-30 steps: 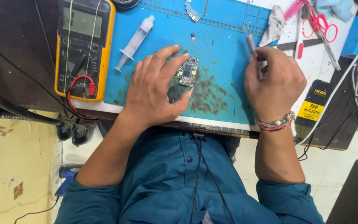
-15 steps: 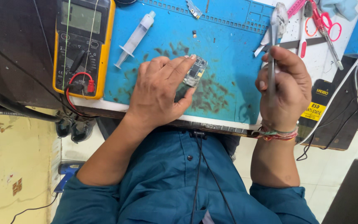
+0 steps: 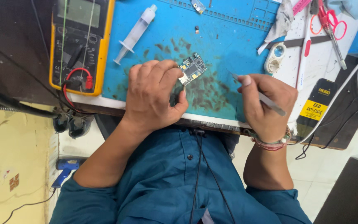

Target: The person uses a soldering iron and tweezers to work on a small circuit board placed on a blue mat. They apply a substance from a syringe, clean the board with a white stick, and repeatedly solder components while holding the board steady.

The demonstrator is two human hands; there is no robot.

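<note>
Head view, looking straight down on a workbench. Left hand (image 3: 154,97) curled, fingers together, pinching a small green circuit board (image 3: 192,68) by its near edge between thumb and fingertips; board lifted slightly, tilted, over the middle of a blue silicone work mat (image 3: 228,37). Right hand (image 3: 266,103) closed around a slim metal pair of tweezers (image 3: 266,99), tip aimed left toward the board, close to it but not touching. Braided thread band (image 3: 270,143) on the right wrist.

Mat surface: dark smudges and stains spread across the central area, heaviest below the board; raised compartment strip along the far edge. Clear plastic syringe (image 3: 135,33) lying diagonally on the mat, well apart from the board, toward the left. Yellow-cased digital multimeter (image 3: 81,43) just left of the mat, on a dark bench top, red and black leads plugged in at its lower end.

Right of the mat: white bench surface (image 3: 324,62), scuffed and marked. On it, a small round white container (image 3: 275,58), a white-handled tool with a red section (image 3: 305,54), red-handled scissors (image 3: 328,18), a black brush with a yellow label (image 3: 315,108). White cable (image 3: 344,87) crossing the right side.

Below bench edge: teal button shirt (image 3: 179,182), pale yellow floor (image 3: 13,161) at left, blue-handled tool (image 3: 65,168) lying on it.
</note>
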